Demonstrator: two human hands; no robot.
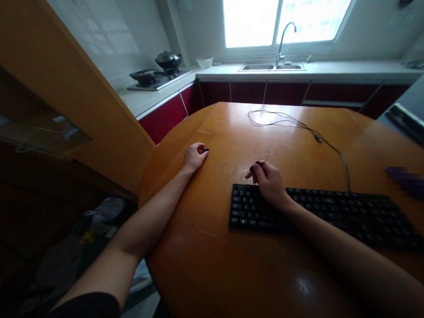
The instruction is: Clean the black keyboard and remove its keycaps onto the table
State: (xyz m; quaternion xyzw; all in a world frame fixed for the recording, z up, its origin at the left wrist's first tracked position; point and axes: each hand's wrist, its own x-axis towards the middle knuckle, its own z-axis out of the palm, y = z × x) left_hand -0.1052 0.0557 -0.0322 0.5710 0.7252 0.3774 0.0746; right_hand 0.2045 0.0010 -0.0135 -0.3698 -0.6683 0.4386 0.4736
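Black keyboard (pixel 321 211), one; small dark pieces (pixel 206 150), two; one pinched in left hand (pixel 194 157), one in right hand (pixel 269 180).

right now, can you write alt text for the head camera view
Two bare hands, left and right, each pinch a small dark object over a wooden table. The right is above a black keyboard; behind are a sink and a stove.

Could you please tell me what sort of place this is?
Most likely a home kitchen: a sink with a curved tap under the window, and a hob bearing a lidded pan.
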